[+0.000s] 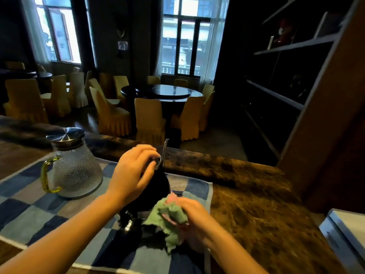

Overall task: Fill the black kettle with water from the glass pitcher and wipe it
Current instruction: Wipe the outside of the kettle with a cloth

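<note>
On checkered mat [39, 210]: left hand [131, 175] steadies black kettle [156, 192]; right hand [194, 218] presses green cloth [170, 218].

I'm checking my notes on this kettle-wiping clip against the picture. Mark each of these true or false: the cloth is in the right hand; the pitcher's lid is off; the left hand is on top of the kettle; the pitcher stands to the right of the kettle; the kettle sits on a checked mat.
1. The right hand holds the green cloth. True.
2. The glass pitcher has its lid off. False: a metal lid sits on it.
3. The left hand is on top of the black kettle. True.
4. The pitcher stands right of the kettle. False: it is to the left.
5. The kettle sits on a checked mat. True.
</note>
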Demonstrator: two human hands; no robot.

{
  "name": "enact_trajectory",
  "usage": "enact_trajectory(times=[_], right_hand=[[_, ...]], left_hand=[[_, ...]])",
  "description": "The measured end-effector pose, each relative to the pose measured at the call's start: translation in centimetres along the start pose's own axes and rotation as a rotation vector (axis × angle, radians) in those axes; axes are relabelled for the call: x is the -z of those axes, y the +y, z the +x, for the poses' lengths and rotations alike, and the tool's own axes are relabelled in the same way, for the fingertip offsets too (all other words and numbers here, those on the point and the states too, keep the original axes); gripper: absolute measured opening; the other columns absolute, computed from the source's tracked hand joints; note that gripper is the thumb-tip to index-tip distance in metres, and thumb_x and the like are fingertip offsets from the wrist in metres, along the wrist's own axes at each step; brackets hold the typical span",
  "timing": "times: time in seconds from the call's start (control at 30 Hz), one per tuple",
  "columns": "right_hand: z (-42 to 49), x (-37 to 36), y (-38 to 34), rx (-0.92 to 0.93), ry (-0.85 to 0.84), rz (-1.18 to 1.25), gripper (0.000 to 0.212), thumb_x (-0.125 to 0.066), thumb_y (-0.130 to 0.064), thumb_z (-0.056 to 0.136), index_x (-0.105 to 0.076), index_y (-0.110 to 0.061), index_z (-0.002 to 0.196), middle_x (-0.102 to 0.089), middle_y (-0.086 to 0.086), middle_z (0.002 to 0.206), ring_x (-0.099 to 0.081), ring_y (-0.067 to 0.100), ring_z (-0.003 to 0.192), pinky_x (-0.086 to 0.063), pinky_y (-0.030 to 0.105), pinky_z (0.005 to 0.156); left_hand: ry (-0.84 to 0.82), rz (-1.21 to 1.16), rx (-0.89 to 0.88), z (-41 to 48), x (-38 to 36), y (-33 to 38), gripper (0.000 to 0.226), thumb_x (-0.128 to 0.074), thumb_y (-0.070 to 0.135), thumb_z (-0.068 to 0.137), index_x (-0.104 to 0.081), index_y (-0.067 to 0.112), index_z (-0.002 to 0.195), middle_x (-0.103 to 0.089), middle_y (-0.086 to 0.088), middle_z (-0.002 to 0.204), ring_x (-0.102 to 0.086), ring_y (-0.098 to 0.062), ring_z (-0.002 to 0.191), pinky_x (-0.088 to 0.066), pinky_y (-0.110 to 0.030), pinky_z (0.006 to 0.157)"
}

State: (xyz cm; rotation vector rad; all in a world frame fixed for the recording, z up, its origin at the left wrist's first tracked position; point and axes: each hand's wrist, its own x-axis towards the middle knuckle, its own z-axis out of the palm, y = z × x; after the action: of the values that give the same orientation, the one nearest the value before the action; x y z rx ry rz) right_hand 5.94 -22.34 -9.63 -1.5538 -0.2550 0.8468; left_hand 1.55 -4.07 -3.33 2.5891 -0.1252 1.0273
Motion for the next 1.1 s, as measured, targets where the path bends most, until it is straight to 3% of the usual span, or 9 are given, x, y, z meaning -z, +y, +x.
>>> enact_trajectory(times=[0.07,0.23,0.47,0.63,0.7,0.77,0.83,0.97,1.1], right_hand=[[-0.8,0.7,-1.1,0.065,0.048,-0.06,0.027,-0.069,-0.038,0.077,-0.075,-0.012,0.085,-0.072,0.013,0.09,-0.063,0.022,0.082,-0.045,0.036,0.073],[-3.3,1.7,-3.0,0.218,-0.038,-0.309,0.031,-0.052,-0.037,0.095,-0.073,-0.015,0.101,-0.069,0.02,0.099,-0.063,0.034,0.089,-0.051,0.047,0.082],[-6.1,2.2,-5.0,0.333,-0.082,-0.508,0.023,-0.06,-0.021,0.093,-0.065,-0.029,0.071,-0.055,-0.013,0.058,-0.049,-0.001,0.053,-0.04,0.015,0.053],[-7.2,4.1,-4.0,0.451,0.105,-0.748,0.012,-0.067,-0.006,0.082,-0.069,-0.008,0.093,-0.062,0.004,0.08,-0.057,0.01,0.072,-0.049,0.03,0.067],[-8.1,4.7,-3.6,0.496,0.246,-0.734,0.016,-0.065,0.0,0.081,-0.071,-0.005,0.094,-0.067,0.004,0.086,-0.062,0.008,0.079,-0.052,0.029,0.074],[-9.2,5.4,-3.4,0.527,0.374,-0.623,0.019,-0.06,0.009,0.082,-0.07,0.002,0.096,-0.069,0.006,0.089,-0.064,0.001,0.078,-0.051,0.015,0.07],[-10.3,5.8,-3.5,0.52,0.457,-0.468,0.016,-0.058,0.008,0.085,-0.067,0.001,0.096,-0.068,0.009,0.087,-0.065,0.004,0.074,-0.05,0.017,0.064],[-11.3,5.2,-3.4,0.448,0.404,-0.482,0.024,-0.073,-0.024,0.082,-0.062,-0.021,0.102,-0.068,-0.001,0.1,-0.066,0.014,0.095,-0.054,0.029,0.078],[-10.5,5.2,-3.2,0.54,0.505,-0.708,0.021,-0.074,-0.02,0.079,-0.067,-0.018,0.099,-0.069,-0.001,0.094,-0.064,0.015,0.09,-0.054,0.037,0.082]], left_hand=[[-0.153,-0.019,-0.162,-0.9,0.7,1.3,0.025,-0.046,0.033,0.088,-0.06,0.02,0.105,-0.061,0.005,0.107,-0.057,-0.011,0.099,-0.043,-0.024,0.085],[-0.565,-0.168,-0.143,-1.8,0.9,3.3,0.021,-0.048,0.047,0.089,-0.051,0.042,0.109,-0.055,0.024,0.106,-0.054,0.005,0.098,-0.05,-0.023,0.083],[-0.473,-0.346,-0.151,-1.3,0.9,3.8,0.007,-0.054,0.042,0.085,-0.056,0.036,0.088,-0.061,0.017,0.087,-0.059,-0.001,0.083,-0.054,-0.034,0.073],[-0.433,-0.621,-0.029,-0.9,-0.3,5.4,0.009,-0.055,0.022,0.091,-0.055,0.024,0.083,-0.064,0.0,0.077,-0.062,-0.015,0.071,-0.052,-0.043,0.068],[-0.395,-0.749,0.042,-0.5,-1.0,6.2,0.01,-0.053,0.016,0.092,-0.056,0.018,0.083,-0.065,0.0,0.079,-0.063,-0.012,0.074,-0.053,-0.033,0.067],[-0.364,-0.893,0.133,0.0,-1.6,7.2,0.009,-0.05,0.014,0.093,-0.056,0.012,0.086,-0.067,0.005,0.078,-0.063,-0.004,0.075,-0.049,-0.017,0.067],[-0.375,-0.967,0.167,0.3,-2.2,8.3,0.009,-0.049,0.013,0.094,-0.058,0.01,0.093,-0.067,0.004,0.081,-0.063,-0.002,0.076,-0.046,-0.011,0.066],[-0.488,-0.929,0.078,0.6,-3.4,10.1,0.014,-0.053,0.016,0.092,-0.066,0.018,0.095,-0.068,-0.001,0.091,-0.065,-0.014,0.089,-0.052,-0.031,0.083],[-0.543,-0.963,0.072,1.1,-4.1,10.8,0.014,-0.063,0.033,0.081,-0.068,0.02,0.085,-0.069,-0.004,0.084,-0.066,-0.024,0.082,-0.055,-0.046,0.079]])
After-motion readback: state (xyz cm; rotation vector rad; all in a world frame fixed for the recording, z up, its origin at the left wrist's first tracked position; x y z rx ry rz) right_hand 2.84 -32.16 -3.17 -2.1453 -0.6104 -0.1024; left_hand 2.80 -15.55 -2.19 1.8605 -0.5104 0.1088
